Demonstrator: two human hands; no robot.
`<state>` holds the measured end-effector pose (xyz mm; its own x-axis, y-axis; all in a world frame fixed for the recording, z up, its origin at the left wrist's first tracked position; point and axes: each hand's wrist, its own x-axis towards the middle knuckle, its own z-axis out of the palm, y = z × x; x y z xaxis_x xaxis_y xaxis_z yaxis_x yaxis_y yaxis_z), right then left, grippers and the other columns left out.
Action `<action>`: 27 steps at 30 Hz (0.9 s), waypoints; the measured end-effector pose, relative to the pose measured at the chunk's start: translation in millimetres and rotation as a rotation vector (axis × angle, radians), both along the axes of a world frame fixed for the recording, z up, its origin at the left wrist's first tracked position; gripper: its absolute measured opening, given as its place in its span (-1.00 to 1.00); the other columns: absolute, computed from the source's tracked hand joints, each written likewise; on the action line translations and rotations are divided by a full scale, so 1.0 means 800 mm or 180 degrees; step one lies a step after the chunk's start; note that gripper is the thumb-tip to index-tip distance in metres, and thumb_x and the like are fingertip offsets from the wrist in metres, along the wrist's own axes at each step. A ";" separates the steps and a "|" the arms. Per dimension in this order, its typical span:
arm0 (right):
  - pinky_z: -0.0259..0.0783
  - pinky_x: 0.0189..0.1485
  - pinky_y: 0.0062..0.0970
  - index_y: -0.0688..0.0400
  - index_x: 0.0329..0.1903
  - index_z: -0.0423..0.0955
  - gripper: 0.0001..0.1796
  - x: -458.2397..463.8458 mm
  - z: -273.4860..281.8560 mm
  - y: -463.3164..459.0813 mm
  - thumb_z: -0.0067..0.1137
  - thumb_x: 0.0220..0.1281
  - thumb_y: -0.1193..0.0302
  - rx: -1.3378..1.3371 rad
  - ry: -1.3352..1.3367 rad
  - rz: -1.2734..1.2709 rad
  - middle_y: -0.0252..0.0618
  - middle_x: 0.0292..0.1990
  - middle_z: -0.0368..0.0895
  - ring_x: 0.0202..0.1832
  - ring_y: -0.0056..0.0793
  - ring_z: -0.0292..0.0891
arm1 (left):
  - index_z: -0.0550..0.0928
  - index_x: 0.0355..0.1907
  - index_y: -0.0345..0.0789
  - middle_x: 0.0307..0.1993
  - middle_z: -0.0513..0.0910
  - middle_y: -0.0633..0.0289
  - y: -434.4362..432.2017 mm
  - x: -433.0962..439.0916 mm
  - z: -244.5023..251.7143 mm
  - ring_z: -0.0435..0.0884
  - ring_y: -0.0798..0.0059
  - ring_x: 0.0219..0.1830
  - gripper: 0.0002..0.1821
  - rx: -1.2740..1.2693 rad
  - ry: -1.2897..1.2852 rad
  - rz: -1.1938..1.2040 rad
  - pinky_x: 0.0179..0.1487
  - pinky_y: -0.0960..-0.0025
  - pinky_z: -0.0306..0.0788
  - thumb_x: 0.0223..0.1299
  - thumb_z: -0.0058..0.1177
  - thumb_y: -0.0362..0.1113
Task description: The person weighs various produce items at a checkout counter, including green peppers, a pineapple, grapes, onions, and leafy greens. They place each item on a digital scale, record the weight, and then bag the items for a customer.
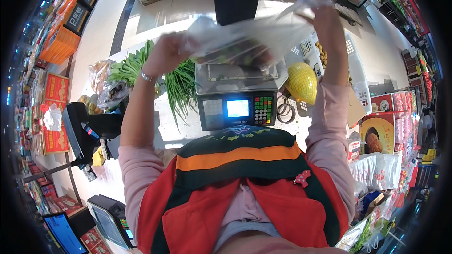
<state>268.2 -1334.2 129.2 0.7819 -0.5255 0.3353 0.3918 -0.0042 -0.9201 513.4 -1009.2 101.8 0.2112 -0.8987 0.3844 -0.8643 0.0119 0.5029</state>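
Observation:
A clear plastic bag (254, 38) is stretched between my two hands above the weighing platter (226, 86) of an electronic scale. Dark red and green produce (243, 56) shows through the film, blurred; its exact kind cannot be told. My left hand (171, 51) grips the bag's left end, low over the platter's left side. Higher up and to the right, my right hand (314, 1) holds the bunched other end, blurred by motion. Below the platter are the scale's lit display (237, 108) and its keypad (263, 110).
Long green chives (180, 84) and leafy greens (130, 65) lie left of the scale. To its right sit a yellow-netted pomelo (302, 81), a coiled cable (285, 109) and a white plastic basket (356, 67). A monitor (236, 5) stands behind; a black device (81, 134) is at the left.

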 end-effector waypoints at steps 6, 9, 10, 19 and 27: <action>0.33 0.21 -0.33 0.21 0.37 0.04 -0.28 -0.039 -0.045 0.031 0.15 0.19 0.42 -0.0861 0.1769 0.0307 -0.14 0.35 0.09 0.28 -0.17 0.20 | 0.70 -0.27 -0.10 -0.19 0.63 0.27 0.029 -0.012 -0.007 0.57 0.35 -0.12 -0.78 0.2763 -0.1099 0.0220 -0.11 0.34 0.46 -0.07 0.25 -0.28; 0.35 0.17 -0.32 0.17 0.39 -0.01 -0.21 -0.025 -0.032 0.053 0.18 0.17 0.36 -0.1415 0.1911 0.0538 -0.10 0.32 0.15 0.25 -0.14 0.26 | 0.68 -0.26 -0.08 -0.01 0.55 0.18 0.016 -0.020 0.025 0.51 0.32 0.02 -0.75 0.0534 -0.1925 0.0426 0.06 0.23 0.39 -0.10 0.28 -0.21; 0.36 0.16 -0.31 0.16 0.40 -0.02 -0.19 -0.019 -0.024 0.059 0.20 0.16 0.35 -0.1537 0.1796 0.0623 -0.07 0.30 0.17 0.23 -0.14 0.30 | 0.66 -0.25 -0.12 0.04 0.51 0.13 0.005 -0.029 0.030 0.51 0.29 0.04 -0.73 0.0210 -0.0922 0.0218 0.14 0.19 0.33 -0.10 0.28 -0.18; 0.44 -0.30 -0.36 0.16 0.12 0.36 -0.54 0.038 -0.075 0.063 0.11 0.20 0.25 -0.3445 0.2533 -0.0182 -0.23 -0.42 0.60 -0.41 -0.36 0.53 | 0.63 -0.29 -0.19 -0.20 0.61 0.17 -0.078 -0.058 -0.077 0.50 0.29 0.07 -0.71 0.2032 -0.1111 0.0029 0.28 -0.04 0.16 0.03 0.14 -0.03; 0.08 -0.63 -0.71 0.14 -0.41 0.44 -0.79 0.023 -0.119 -0.036 -0.07 0.31 0.34 0.2369 -0.0059 -0.0277 -0.45 -0.60 0.37 -0.64 -0.70 0.19 | 0.70 -0.36 -0.09 -0.04 0.55 0.16 0.012 -0.061 -0.065 0.31 0.22 0.27 -0.76 0.2524 -0.0780 -0.0659 0.40 -0.17 -0.29 0.06 0.02 -0.05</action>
